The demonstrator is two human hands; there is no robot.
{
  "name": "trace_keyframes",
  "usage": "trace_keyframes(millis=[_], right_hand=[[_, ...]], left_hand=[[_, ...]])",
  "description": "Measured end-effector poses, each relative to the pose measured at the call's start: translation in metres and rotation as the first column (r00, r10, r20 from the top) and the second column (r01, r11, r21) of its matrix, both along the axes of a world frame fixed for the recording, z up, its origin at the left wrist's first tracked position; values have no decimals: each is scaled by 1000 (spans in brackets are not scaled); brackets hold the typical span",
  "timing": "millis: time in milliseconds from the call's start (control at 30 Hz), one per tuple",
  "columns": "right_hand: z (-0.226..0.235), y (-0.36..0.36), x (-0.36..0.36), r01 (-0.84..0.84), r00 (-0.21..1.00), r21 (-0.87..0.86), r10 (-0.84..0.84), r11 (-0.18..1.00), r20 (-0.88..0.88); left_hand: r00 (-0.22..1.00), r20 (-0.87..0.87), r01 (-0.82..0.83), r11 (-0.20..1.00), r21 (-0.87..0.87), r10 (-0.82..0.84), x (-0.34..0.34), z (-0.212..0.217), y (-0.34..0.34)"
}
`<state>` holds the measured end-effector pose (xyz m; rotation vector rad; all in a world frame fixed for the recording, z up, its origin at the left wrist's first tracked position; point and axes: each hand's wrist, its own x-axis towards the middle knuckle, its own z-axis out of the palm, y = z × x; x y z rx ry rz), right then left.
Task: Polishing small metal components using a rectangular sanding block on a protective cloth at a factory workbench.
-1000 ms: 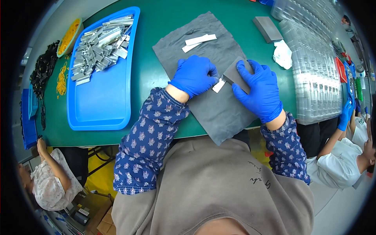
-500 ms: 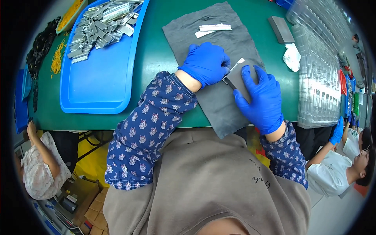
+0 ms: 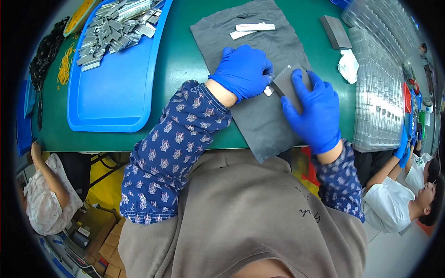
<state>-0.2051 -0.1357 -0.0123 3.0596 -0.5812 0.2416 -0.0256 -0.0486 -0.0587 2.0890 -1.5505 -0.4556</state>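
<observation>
My left hand (image 3: pixel 243 74), in a blue glove, is closed with thumb and finger pinching a thin metal strip (image 3: pixel 269 91). Only a short pale end of that strip shows below the fingertips. A flat dark grey block (image 3: pixel 288 82), like a sanding block, lies tilted just right of those fingers, with my right hand (image 3: pixel 314 109) gripping it. The block covers most of the strip. Both hands work above a dark grey cloth (image 3: pixel 259 125). Two pale metal strips (image 3: pixel 255 27) lie crossed on the cloth beyond my left hand.
A blue tray (image 3: pixel 109 104) holds a heap of metal pieces (image 3: pixel 118 30) at left. Yellow rubber bands (image 3: pixel 64 69) lie beyond it. At right are another grey block (image 3: pixel 334 32), a crumpled white wipe (image 3: pixel 347 67) and stacked clear plastic trays (image 3: pixel 378 92). Co-workers sit on both sides.
My right hand and the block have shifted slightly right, and the block has turned. The strip's far end, visible before beyond the block, is now covered. My left hand stays nearly in place.
</observation>
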Motion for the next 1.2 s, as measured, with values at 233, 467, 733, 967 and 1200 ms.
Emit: trace_keyframes(millis=[233,467,733,967,1200], right_hand=[[2,12,-4,-68,997,37,69,997,-18],[1,19,-7,-133,991,-48,134,990,16],[5,13,-1,-8,998,3,8,1000,-66],[-2,-12,1,-15,1000,-34,16,999,21],[-2,-3,-5,-53,998,44,52,998,24]], left_hand=[[1000,-12,-18,1000,-16,18,-1,0,1],[1000,-14,-17,1000,-8,16,-2,0,-3],[999,-29,-20,1000,11,20,0,-1,-3],[1000,-2,-4,1000,-30,4,0,-2,-3],[1000,-6,-5,1000,-14,5,1,1,-1]])
